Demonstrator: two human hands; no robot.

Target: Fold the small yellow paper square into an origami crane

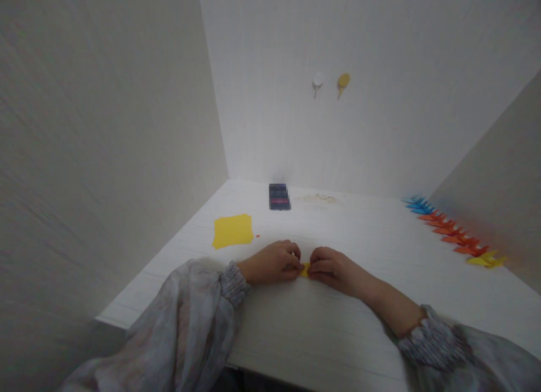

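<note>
A small piece of yellow paper [304, 270] lies at the middle of the white table, mostly hidden under my fingers. From the left, my left hand [276, 262] grips its edge with bent fingers. My right hand [336, 270] pinches the same piece from the right, fingertips pressed together. Only a narrow strip shows between the two hands, so its folds cannot be made out. Beyond my left hand rest flat sheets of yellow paper [233, 231], with a tiny orange scrap [257, 235] beside them.
A dark, pixelated rectangular object [279, 196] is near the back wall. Along the right side runs a row of folded paper shapes: blue [419, 205], orange [454, 234] and yellow [486, 259]. Two hooks, white [318, 81] and yellow [344, 81], are on the back wall. Walls enclose the table.
</note>
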